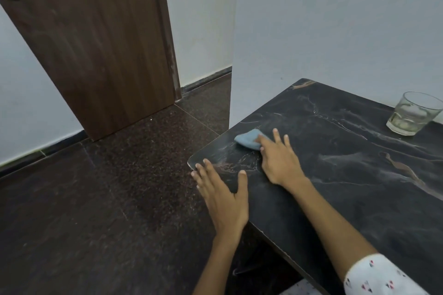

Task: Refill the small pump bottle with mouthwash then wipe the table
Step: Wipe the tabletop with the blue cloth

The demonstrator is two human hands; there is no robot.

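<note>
A black marble-patterned table (347,175) fills the right half of the view. A small blue cloth (247,140) lies near its left edge, and my right hand (279,159) presses flat on the cloth's near side with fingers spread. My left hand (223,195) rests open and flat on the table's near left corner, fingers spread and reaching over the edge, holding nothing. No pump bottle or mouthwash bottle is in view.
A clear glass (411,114) with a little pale liquid stands at the table's far right by the white wall (335,19). A dark granite floor (96,199) lies to the left, with a brown wooden door (96,43) behind it.
</note>
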